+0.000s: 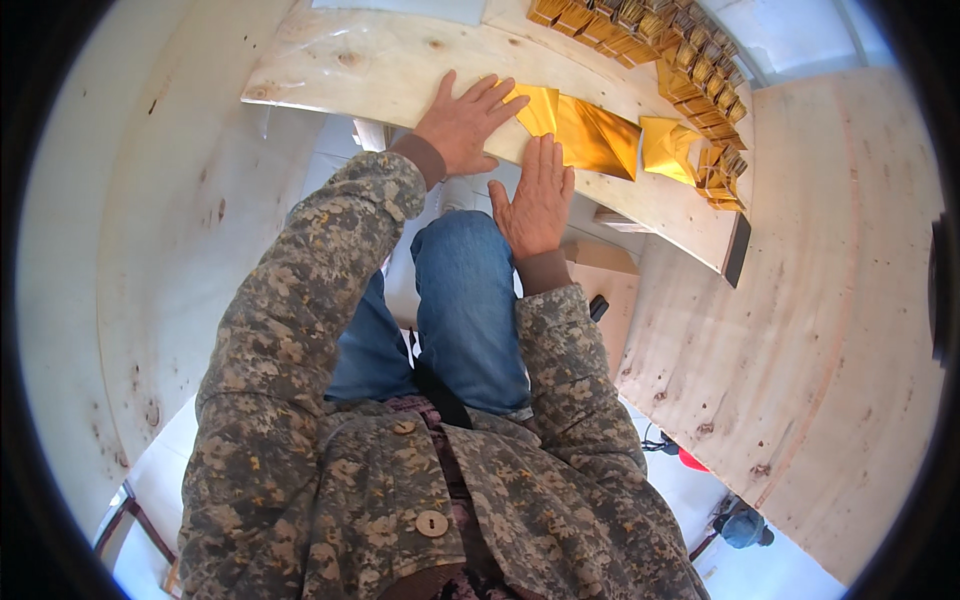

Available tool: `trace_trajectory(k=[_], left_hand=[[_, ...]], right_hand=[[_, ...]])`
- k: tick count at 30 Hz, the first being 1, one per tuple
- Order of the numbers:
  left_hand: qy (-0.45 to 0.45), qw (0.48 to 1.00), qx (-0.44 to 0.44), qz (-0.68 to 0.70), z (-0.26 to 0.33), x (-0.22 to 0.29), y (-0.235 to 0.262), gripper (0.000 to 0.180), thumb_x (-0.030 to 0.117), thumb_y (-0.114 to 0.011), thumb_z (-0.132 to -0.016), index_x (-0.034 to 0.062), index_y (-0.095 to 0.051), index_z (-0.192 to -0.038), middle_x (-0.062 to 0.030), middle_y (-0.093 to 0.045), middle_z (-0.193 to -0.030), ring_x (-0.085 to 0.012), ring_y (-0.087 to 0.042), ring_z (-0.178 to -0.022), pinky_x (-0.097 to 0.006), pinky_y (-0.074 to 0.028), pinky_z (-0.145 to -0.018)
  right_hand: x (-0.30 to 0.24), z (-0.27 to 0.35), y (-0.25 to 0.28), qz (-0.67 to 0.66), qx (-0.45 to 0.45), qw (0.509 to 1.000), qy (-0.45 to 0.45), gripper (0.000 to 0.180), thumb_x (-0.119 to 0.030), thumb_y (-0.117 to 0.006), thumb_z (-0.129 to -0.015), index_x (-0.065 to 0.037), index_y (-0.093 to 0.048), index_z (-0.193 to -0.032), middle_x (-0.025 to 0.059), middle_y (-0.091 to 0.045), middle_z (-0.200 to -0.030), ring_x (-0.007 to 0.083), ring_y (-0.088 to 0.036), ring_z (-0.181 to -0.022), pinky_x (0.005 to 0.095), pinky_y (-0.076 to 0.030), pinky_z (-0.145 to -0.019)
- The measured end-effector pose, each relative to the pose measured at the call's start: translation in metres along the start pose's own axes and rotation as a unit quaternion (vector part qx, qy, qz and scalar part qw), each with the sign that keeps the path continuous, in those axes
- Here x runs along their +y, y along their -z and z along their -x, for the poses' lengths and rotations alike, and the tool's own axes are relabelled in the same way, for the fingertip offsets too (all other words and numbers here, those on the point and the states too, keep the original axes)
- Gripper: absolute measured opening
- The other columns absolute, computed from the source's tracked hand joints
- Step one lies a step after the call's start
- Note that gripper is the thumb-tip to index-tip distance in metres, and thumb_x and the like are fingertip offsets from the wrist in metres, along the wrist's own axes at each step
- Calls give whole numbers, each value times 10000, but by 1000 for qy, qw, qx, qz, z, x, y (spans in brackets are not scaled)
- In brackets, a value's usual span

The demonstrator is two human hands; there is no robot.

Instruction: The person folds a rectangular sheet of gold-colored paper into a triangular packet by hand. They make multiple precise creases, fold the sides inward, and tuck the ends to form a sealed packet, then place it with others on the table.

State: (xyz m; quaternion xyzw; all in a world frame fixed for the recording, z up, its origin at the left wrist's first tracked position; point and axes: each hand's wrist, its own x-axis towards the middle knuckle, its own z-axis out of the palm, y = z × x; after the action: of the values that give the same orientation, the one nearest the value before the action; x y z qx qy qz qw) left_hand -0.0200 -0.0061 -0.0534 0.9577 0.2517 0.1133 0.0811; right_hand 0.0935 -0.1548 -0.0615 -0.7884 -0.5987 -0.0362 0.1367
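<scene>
A strip of shiny gold foil paper (597,138) lies on the wooden tabletop, with a diagonal crease across it and a paler folded part (540,110) at its left. My left hand (462,122) has its fingers spread over the left end of this paper. Below it, my right hand (540,200) is stretched out flat, fingertips at the paper's near edge. Neither hand grips anything. Just right of the strip sits another piece of gold paper (668,148), folded and creased.
Rows of bundled, folded gold papers (690,65) line the far right of the narrow tabletop (390,60). Tall plywood panels (800,300) stand on both sides. Under the table, near my right forearm, is a cardboard box (605,270). My knees (465,270) are below the table's near edge.
</scene>
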Motion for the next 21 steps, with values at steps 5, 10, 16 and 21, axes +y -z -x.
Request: trace_trajectory(k=[5, 10, 16, 21], left_hand=[[-2, 1000, -8, -17, 0, 0, -2, 932, 365, -781, -730, 195, -372, -1550, -90, -320, -1628, -265, -287, -1501, -664, -205, -1151], [4, 1000, -7, -8, -1, 1, -2, 928, 359, -784, -720, 185, -387, -1540, -87, -322, -1626, -265, -295, -1496, -668, -209, -1147], [3, 1000, -8, -16, -3, 4, 4, 931, 369, -793, -716, 185, -394, -1536, -83, -321, -1627, -262, -297, -1494, -655, -216, -1154], [5, 1000, -13, -20, -3, 3, 4, 928, 392, -803, -726, 190, -395, -1534, -80, -322, -1626, -256, -291, -1496, -642, -221, -1161]], right_hand=[[6, 9, 7, 14, -7, 1000, 6, 858, -350, -703, -869, 18, -316, -1541, 196, -334, -1604, 341, -263, -1514, 509, -193, -1224], [9, 12, 8, 13, -8, 1000, 9, 826, -311, -713, -854, 27, -356, -1517, 188, -348, -1600, 343, -275, -1509, 516, -195, -1222], [20, 12, 25, -94, 32, 995, 9, 683, -188, -708, -866, 8, -448, -1466, 182, -465, -1525, 353, -392, -1445, 496, -280, -1187], [73, -10, 66, -247, 248, 929, -124, 235, -145, -676, -929, 13, -714, -1100, 114, -746, -1091, 263, -712, -984, 353, -543, -878]])
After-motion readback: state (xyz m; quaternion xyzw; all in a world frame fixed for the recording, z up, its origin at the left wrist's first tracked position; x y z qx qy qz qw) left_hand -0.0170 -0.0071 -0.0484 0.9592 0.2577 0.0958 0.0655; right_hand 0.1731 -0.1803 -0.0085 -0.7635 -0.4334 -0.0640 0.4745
